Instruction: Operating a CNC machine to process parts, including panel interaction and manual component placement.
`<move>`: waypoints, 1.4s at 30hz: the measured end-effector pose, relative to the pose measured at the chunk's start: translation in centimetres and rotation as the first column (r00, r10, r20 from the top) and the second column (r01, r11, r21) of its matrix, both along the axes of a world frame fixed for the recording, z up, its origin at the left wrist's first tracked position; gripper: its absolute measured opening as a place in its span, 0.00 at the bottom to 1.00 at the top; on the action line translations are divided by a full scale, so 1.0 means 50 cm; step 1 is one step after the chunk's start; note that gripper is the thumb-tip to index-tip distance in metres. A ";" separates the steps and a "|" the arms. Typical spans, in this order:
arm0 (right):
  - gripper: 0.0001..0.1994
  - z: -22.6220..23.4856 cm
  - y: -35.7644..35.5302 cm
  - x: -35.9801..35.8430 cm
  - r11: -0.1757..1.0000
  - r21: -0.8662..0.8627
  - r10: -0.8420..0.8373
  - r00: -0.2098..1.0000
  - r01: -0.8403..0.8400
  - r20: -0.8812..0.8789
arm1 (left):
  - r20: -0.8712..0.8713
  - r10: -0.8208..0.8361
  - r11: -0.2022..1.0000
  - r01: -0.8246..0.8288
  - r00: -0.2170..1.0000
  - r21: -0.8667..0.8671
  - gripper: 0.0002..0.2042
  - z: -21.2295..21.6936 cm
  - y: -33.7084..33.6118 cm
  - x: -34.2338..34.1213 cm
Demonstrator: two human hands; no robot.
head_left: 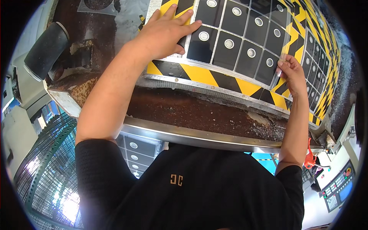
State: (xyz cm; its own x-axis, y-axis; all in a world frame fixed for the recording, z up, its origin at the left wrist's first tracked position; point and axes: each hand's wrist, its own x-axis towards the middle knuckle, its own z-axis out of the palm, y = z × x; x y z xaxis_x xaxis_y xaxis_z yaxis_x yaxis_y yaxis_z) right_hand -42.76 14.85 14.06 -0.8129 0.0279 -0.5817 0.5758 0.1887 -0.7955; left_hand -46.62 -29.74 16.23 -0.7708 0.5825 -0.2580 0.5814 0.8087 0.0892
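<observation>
A thin sheet (pixel 237 42) of black square panels, each with a small white ring, lies on a yellow and black striped metal surface (pixel 199 74). My left hand (pixel 166 32) presses flat on the sheet's left end, fingers spread. My right hand (pixel 291 73) pinches the sheet's right edge between thumb and fingers. A second sheet (pixel 322 65) of the same black squares lies to the right, beyond my right hand.
A rusty brown ledge (pixel 199 113) with a shiny metal rim (pixel 191 134) runs below the striped surface. A dark cylinder (pixel 46 50) sits at the left. More black panels (pixel 134 153) lie below the rim. A control panel (pixel 339 188) and an orange tool (pixel 309 155) are at the lower right.
</observation>
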 end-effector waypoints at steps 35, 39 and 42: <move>0.11 0.001 -0.001 0.003 0.999 0.027 0.035 0.999 -0.035 -0.013 | 0.345 0.038 0.991 0.009 0.938 -0.133 0.43 0.107 0.046 -0.025; 0.11 0.001 0.002 0.004 0.999 0.033 0.020 1.000 -0.019 -0.004 | 0.338 0.032 0.992 0.011 0.940 -0.123 0.43 0.072 0.039 -0.005; 0.11 0.005 -0.007 -0.003 0.999 0.023 0.024 1.000 -0.024 -0.011 | -0.372 -0.119 0.981 0.167 0.920 0.099 0.43 -0.008 -0.004 0.033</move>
